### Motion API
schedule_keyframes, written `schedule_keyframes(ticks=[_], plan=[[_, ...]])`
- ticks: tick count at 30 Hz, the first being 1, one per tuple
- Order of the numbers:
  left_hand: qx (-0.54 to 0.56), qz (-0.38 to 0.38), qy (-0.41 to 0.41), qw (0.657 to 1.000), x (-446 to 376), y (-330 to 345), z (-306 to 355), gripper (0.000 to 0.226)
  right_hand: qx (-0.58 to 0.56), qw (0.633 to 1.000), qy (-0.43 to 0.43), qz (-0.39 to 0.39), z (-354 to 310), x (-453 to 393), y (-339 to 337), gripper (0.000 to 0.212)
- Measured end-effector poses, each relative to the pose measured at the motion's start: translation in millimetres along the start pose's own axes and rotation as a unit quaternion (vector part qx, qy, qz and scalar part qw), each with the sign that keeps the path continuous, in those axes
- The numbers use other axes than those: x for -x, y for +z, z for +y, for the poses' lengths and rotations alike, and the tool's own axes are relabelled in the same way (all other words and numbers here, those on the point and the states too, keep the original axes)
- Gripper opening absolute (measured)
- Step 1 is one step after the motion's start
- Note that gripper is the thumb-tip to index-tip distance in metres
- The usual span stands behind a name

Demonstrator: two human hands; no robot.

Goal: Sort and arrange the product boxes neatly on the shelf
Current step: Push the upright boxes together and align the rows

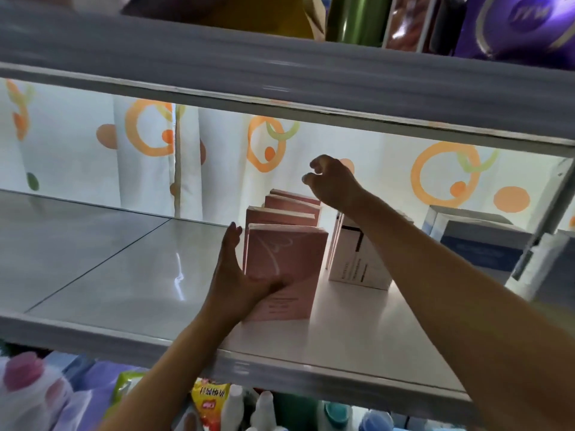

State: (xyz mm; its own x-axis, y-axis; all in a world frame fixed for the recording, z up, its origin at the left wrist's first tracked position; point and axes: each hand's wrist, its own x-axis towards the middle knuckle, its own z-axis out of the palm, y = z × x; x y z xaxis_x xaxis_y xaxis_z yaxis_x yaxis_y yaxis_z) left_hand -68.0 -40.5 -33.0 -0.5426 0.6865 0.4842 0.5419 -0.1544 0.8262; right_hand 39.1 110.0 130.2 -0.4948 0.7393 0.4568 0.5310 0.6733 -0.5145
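Behind the shelf (93, 275) hangs a white curtain (217, 144) printed with orange rings and dots, lit from behind, and it fills the gap under the grey upper shelf board (280, 73). I am working on the glossy pale shelf, with two bare arms reaching in from below.

My left hand (236, 275) has the front pink box (286, 269) in its grip: the fingers lie straight along the box's left side, pointing toward the curtain, and the thumb presses across the lower front face. That box stands upright near the shelf's front edge. Directly beyond this grip, three more pink boxes (280, 214) stand upright one behind another in a row running back toward the curtain, each just touching or nearly touching the next; I cannot tell which.

My right hand (333, 181) hangs in the air above and just past the far end of that pink row, fingers loosely curled with a narrow gap between thumb and fingertips, holding nothing. Under that wrist and forearm, right of the pink row and apart from it, stands a white box (357, 262) with dark printed lines, with another box close behind it that I can hardly see. Farther right of that grip sits a blue-and-white box (479, 244), blurred.

Above the upper board I see a green cylinder (354, 17) and purple packaging (522, 23). Below the shelf's front lip are a yellow-and-red packet (211, 402) and white bottles (236, 409).
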Motion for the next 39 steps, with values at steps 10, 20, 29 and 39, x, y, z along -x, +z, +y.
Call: schedule_keyframes(ticks=[10,20,29,39], plan=[[0.053,-0.023,0.029,0.998,0.1,8.0,-2.8,0.101,0.109,0.973,0.070,-0.194,27.6,-63.5,25.9,0.057],[0.035,-0.041,0.032,0.998,-1.7,10.1,-5.2,0.102,0.054,0.969,0.071,-0.229,29.1,-55.3,29.2,0.054],[0.017,-0.040,0.034,0.998,-4.3,13.0,-12.5,0.107,-0.017,0.940,0.093,-0.328,28.9,-47.2,27.4,0.050],[0.002,-0.034,0.020,0.999,-6.5,14.7,-13.5,0.107,0.027,0.902,0.068,-0.426,12.2,-40.1,23.7,0.053]])
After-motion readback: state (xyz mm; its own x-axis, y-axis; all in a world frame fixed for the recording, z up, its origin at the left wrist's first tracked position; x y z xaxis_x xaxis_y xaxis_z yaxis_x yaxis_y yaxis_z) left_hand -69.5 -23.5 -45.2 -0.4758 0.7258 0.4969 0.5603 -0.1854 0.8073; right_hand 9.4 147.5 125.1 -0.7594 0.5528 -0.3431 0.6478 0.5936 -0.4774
